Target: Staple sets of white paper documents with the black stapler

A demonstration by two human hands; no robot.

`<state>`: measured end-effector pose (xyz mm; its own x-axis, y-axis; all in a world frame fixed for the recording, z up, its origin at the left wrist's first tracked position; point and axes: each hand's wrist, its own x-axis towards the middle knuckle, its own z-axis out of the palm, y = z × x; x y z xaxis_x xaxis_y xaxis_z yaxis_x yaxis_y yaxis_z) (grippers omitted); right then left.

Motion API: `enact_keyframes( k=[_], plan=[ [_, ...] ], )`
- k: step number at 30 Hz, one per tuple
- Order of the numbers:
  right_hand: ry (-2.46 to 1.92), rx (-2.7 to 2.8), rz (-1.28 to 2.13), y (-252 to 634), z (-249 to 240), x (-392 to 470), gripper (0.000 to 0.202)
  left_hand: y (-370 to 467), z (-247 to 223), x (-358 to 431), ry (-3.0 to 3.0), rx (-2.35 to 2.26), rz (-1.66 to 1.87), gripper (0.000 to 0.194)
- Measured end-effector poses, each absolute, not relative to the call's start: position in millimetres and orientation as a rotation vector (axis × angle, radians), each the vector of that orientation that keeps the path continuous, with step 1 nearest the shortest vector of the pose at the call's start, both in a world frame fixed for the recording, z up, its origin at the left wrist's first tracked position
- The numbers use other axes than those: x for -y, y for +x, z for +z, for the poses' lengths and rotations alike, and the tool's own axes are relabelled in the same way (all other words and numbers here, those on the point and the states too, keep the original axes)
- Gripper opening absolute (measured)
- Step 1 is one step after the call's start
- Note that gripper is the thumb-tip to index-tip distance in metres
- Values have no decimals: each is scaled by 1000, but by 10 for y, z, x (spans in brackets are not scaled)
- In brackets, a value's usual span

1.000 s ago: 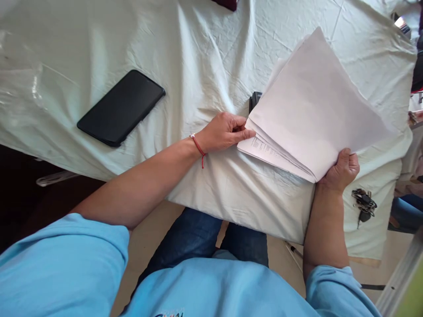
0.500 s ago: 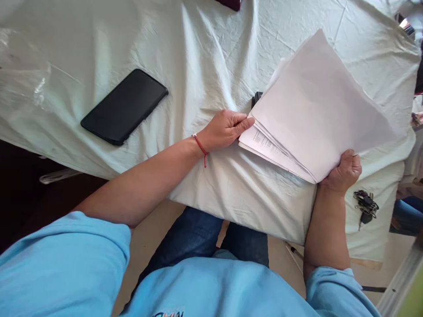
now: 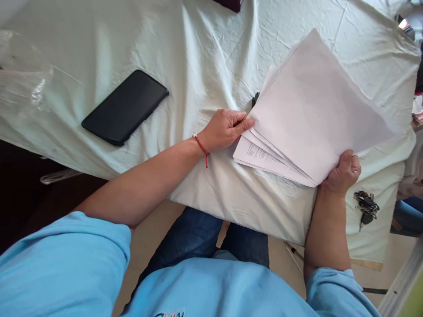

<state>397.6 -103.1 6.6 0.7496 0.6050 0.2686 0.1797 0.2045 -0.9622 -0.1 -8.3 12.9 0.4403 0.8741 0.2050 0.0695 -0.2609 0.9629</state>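
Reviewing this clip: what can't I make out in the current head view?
In the head view:
- Print on the lower sheets: too small to read, partly covered by the top sheet.
- Black object: mostly hidden by the papers.
- Right hand: some fingers hidden beneath the papers.
- Dark red item: cut off by the top edge.

Soft light washes the tablecloth, with glints on the clear plastic.

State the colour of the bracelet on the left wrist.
The bracelet is mostly red, shown best in the head view.
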Motion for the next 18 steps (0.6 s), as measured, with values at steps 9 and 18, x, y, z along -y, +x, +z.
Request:
enact_keyframes(
  k=[9, 18],
  plan=[
    [-1341, 714, 337, 3956, 80, 1026, 26, 22, 154, 95, 1627, -855, 1004, 75],
    [-1390, 730, 341, 3980, 88, 1049, 45, 2, 137, 69, 1738, -863, 1017, 68]
  ],
)
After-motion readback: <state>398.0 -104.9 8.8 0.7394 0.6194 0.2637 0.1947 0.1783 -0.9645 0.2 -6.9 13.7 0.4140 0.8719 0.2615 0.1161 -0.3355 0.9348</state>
